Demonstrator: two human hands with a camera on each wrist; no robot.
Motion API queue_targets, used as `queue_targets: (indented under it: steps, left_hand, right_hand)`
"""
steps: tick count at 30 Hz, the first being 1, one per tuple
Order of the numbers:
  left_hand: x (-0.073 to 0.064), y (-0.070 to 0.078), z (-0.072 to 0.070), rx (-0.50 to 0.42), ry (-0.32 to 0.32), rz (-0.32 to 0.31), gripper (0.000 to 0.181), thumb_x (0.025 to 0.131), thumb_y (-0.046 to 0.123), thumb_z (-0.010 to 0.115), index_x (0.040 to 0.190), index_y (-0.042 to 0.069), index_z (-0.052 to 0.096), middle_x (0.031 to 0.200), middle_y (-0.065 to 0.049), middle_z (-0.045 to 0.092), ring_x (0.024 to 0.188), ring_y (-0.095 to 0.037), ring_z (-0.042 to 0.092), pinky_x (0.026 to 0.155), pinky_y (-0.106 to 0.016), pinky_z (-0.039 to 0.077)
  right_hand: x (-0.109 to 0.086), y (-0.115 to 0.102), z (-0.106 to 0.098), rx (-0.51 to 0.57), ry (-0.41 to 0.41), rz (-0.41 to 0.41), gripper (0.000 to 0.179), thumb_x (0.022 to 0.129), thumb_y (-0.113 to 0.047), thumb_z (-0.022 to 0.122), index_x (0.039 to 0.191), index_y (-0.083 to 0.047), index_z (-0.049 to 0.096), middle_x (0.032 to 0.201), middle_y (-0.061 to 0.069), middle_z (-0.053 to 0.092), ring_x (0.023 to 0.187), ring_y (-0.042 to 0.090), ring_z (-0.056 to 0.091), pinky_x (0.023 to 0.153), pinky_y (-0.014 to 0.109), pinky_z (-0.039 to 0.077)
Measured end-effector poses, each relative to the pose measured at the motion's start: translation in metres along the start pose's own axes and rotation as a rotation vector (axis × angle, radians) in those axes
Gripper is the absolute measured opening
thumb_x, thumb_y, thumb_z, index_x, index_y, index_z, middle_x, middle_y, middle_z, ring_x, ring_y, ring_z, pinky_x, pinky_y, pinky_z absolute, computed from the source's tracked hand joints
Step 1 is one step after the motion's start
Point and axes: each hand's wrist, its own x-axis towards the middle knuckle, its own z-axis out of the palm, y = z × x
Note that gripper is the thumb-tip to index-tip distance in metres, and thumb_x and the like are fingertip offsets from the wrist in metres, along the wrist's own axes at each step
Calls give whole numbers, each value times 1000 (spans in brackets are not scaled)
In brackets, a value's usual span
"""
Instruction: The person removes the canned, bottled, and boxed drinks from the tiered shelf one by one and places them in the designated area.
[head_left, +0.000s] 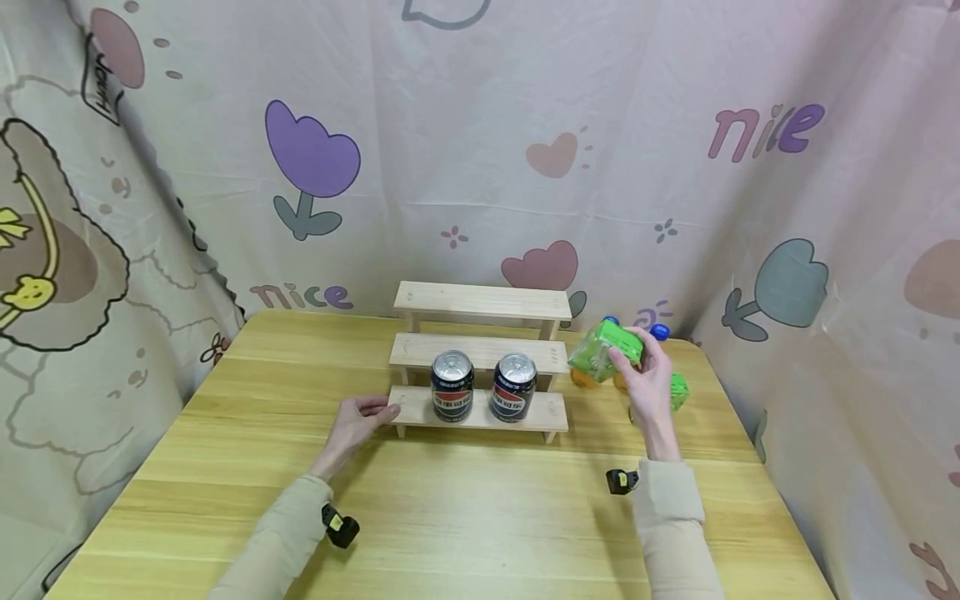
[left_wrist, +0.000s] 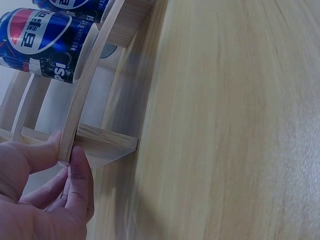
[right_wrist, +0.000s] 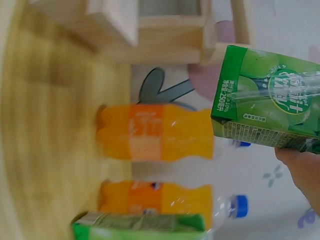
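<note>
One green carton (head_left: 600, 354) is off the desk (head_left: 465, 517), tilted, just right of the rack (head_left: 480, 300), near the end of its middle step. The person's right hand (head_left: 651, 379) has it, the grip closed with thumb and fingers on its sides. The left hand (head_left: 356, 423) is at the rack's left end, its grip pinching the edge of the lowest step. Two dark blue cans (head_left: 452, 387) stand upright side by side on that step, a gap between them. Right of the rack are a second carton (head_left: 678, 392), partly behind the right wrist, and two orange bottles (right_wrist: 155, 132) on the desk.

The desk is pale yellow wood-grain, running out in front of the rack and to both sides. Behind and beside the rack hangs pale cloth (head_left: 450, 125), printed with tulips, hearts and the word "nice". Both sleeves (head_left: 675, 517) are cream, with a small black camera (head_left: 341, 527) at each wrist.

The left wrist view alone shows the fingers under the step and the thumb above. The right wrist view shows the bottles upright, mostly hidden from the head, and "250" printed on the held carton.
</note>
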Motion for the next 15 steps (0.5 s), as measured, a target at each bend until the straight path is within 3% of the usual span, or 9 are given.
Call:
queue_targets:
  steps: [6, 15]
  left_hand:
    - [0, -1, 0, 3, 6, 2, 43, 94, 14, 70, 125, -14, 59, 112, -28, 72, 81, -6, 67, 77, -22, 55]
    - [1, -1, 0, 8, 9, -5, 44, 94, 15, 71, 126, -14, 59, 115, -29, 70, 82, -8, 67, 79, -26, 57]
  right_hand:
    - [-5, 12, -12, -69, -15, 46, 40, 93, 7, 63, 132, 8, 52, 111, -12, 60, 103, 5, 58, 87, 12, 51]
    - [-9, 33, -29, -206, -134, 112, 42, 95, -2, 66, 134, 5, 51, 109, -20, 61, 102, -1, 59, 87, 11, 51]
